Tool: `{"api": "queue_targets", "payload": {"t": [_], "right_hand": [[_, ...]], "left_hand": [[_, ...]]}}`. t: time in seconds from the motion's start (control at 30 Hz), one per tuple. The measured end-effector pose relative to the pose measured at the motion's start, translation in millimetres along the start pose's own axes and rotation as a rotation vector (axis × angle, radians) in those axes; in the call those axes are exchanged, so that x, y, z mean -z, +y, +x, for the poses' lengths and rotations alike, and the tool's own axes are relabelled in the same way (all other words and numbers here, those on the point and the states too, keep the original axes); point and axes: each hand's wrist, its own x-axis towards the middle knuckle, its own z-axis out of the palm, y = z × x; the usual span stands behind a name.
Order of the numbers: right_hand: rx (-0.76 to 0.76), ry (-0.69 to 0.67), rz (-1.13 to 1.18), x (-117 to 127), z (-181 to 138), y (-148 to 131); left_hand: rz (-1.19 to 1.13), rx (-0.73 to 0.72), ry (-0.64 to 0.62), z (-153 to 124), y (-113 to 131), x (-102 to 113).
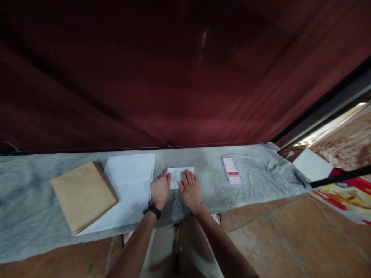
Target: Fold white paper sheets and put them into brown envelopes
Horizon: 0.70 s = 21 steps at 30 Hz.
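Small folded white paper (179, 172) sits dead centre on the grey cloth (208, 193), and both hands are down on it. Left hand (160, 189) lies flat, fingers together, fingertips on the paper's left edge. Nothing is pinched, just a spread palm pressing down. Right hand (190, 189) matches it on the paper's right half, fingers straight and flat, gripping nothing. There's a black wristband (152, 211) on the left wrist.

Just left of the hands is a stack of white sheets (130, 185), touching the left hand's edge. A pile of brown envelopes (82, 195) overlaps its far corner, with a faint stamp mark up top, too dim to read. To the right, well apart, lies a small card (231, 170), blurred out, with only a red band showing. No writing anywhere can be read.

Further right, a loose white sheet (311, 165) sits beside a colourful printed mat (344, 197), cut off by the frame. A dark red curtain (174, 77) fills the back.
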Motion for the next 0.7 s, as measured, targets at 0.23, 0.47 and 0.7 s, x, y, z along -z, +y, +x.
{"api": "queue_targets", "payload": {"t": [0.23, 0.47, 0.7], "right_hand": [[0.004, 0.013, -0.04, 0, -1, -1], [0.0, -0.042, -0.041, 1, -1, -1], [0.046, -0.111, -0.079, -1, -3, 3]], "left_hand": [[-0.002, 0.043, -0.012, -1, 5, 7], [-0.089, -0.12, 0.168, -23, 11, 5], [-0.173, -0.435, 0.12, -38, 19, -30]]}}
